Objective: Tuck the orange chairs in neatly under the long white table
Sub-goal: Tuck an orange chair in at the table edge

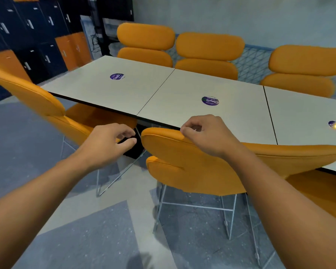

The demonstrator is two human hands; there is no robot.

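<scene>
Three padded orange chairs beyond both hands already sit tucked against the long white counter, while the nearest orange chair, under the loosely curled, empty right hand, looks nearly in; the left hand hovers half-open beside it.

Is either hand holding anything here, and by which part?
The right hand rests curled on the near orange chair, at its backrest's top edge. The left hand is open, holding nothing.
</scene>
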